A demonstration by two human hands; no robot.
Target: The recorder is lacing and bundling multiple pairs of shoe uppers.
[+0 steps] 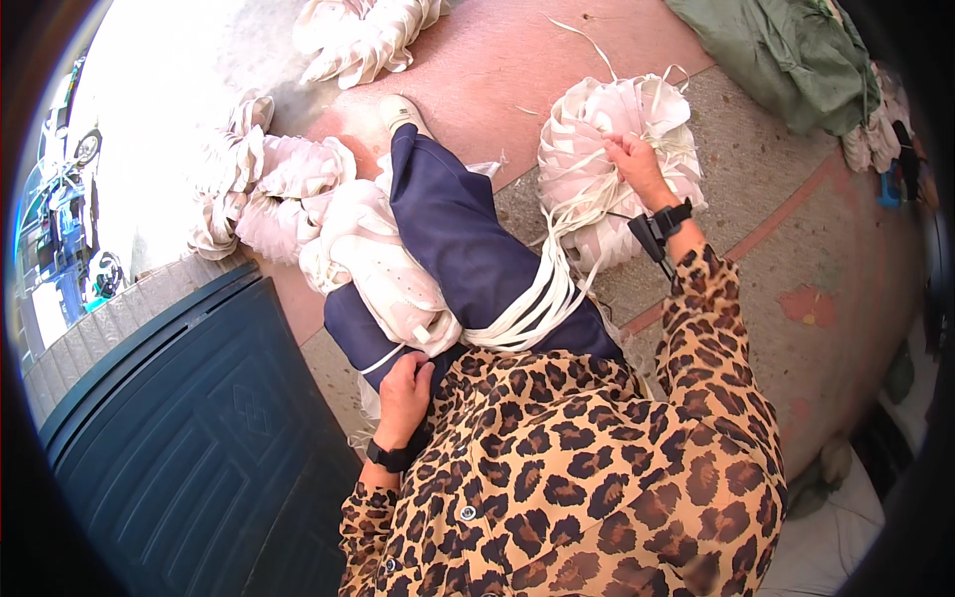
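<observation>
My right hand (640, 167) reaches out over a round bundle of pale, layered cut pieces (582, 114) on the ground. Its thumb and fingers pinch at the white strips (572, 214) lying over that bundle. A loose hank of these strips runs back across my right thigh. In my lap, by the left thigh, lies a stack of pale pieces (393, 274) with small holes in them. Just below the stack my left hand (404, 396) is closed, fingers curled against the dark trousers. A thin white cord (383, 360) passes close to its fingertips; what it grips is hidden.
More pale bundles (284, 179) lie to the left, and another (363, 40) at the far side. A dark blue-green panel (189, 418) stands at my left. Far right is a green sack (786, 60). Parked vehicles (75, 229) show at the left rim.
</observation>
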